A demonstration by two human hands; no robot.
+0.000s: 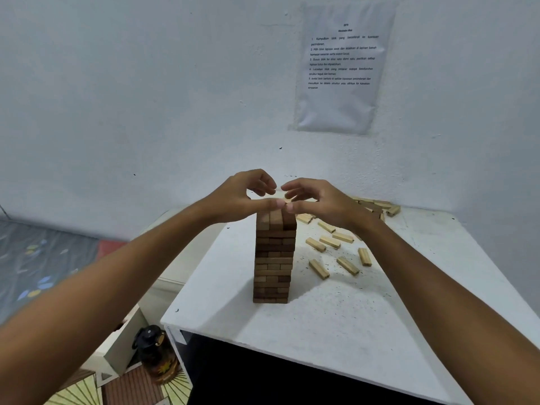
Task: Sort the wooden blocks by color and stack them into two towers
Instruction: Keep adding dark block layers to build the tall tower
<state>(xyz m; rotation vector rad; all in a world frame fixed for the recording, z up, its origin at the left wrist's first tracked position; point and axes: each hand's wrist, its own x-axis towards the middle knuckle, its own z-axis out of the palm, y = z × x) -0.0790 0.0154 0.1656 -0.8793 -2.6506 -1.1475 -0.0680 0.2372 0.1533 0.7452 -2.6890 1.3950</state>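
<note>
Two hands meet over the top of the tall tower of dark brown wooden blocks [274, 258]. The left hand [244, 197] and the right hand [317, 200] are curled, thumbs and forefingers drawn narrow toward each other just above the top layer; a sliver of pale wood shows between the fingertips, but I cannot tell whether either hand truly grips a block or only steadies the layer.

The tower stands upright at the centre of the white speckled surface [336, 317], its layers laid crosswise, mostly dark with some lighter pieces among them. From one to three o'clock of the tower lie the scattered pale rectangular wooden blocks [336, 247], with a loose heap of more pale blocks [377, 206] further out at one o'clock, against the wall.

The blocks look light, stiff and smooth, so they should slide easily. Each is probably best pinched by its long sides near the middle and lowered flat. The tower is tall and narrow; a sideways nudge at the top could topple it.

A printed paper sheet [342, 71] hangs on the wall at twelve o'clock.
</note>
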